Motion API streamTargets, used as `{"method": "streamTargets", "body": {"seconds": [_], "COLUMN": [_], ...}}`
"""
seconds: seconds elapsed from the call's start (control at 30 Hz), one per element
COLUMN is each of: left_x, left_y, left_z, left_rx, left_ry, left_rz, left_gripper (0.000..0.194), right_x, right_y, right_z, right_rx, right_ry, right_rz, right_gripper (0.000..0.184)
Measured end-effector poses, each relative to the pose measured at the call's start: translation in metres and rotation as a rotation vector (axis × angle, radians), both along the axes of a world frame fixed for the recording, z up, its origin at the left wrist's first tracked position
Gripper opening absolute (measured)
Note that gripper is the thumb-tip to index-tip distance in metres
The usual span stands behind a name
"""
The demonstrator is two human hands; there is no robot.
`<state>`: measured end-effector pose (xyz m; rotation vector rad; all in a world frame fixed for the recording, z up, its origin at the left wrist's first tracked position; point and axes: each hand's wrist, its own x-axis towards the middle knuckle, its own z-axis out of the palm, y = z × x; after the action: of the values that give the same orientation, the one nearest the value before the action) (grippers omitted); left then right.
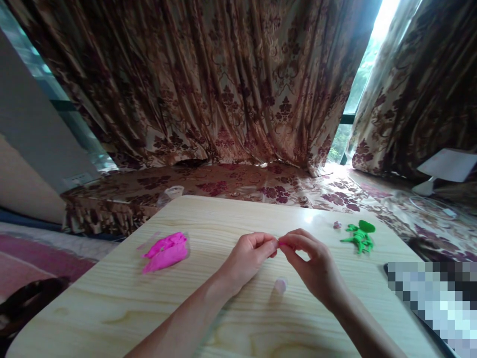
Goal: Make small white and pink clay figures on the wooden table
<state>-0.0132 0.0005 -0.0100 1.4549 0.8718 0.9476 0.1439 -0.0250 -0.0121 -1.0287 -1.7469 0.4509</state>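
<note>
Left hand: curled nearly closed (253, 254), thumb against forefinger; from here I can't tell whether it grips anything.
Right hand: thumb and forefinger pinched (312, 261) on a tiny bright-pink soft bit (282, 242), right where both hands' fingertips meet, above the pale wood-grain table (122, 298).
Pink: a crumpled bright-pink soft mass (167, 252), on the table, left of the hands.
White: a small, pale round piece (280, 285), nearer the wearer than the fingertips.
Green: a bright-green, many-limbed figure (360, 237), right of the hands.
</note>
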Motion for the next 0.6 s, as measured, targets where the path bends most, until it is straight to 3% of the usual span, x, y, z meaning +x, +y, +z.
{"method": "streamTargets", "body": {"seconds": [0.27, 0.5, 0.6], "left_x": [0.0011, -0.0027, -0.0022], "left_y": [-0.0014, 0.0015, 0.0019], "left_z": [0.0049, 0.0000, -0.0019], "left_rx": [-0.056, -0.319, -0.319], "left_ry": [-0.031, -0.203, -0.198], "left_rz": [-0.048, -0.116, -0.113], "left_gripper": [0.027, 0.020, 0.018], "right_x": [0.0021, 0.0007, -0.0021], "right_y": [0.0016, -0.0019, -0.0031], "right_z": [-0.0046, -0.0028, -0.0028], "right_rx": [0.004, 0.038, 0.027], "right_ry": [-0.009, -0.038, -0.049], "right_rz": [-0.031, -0.002, -0.017], "right_gripper": [0.011, 0.013, 0.013]}}
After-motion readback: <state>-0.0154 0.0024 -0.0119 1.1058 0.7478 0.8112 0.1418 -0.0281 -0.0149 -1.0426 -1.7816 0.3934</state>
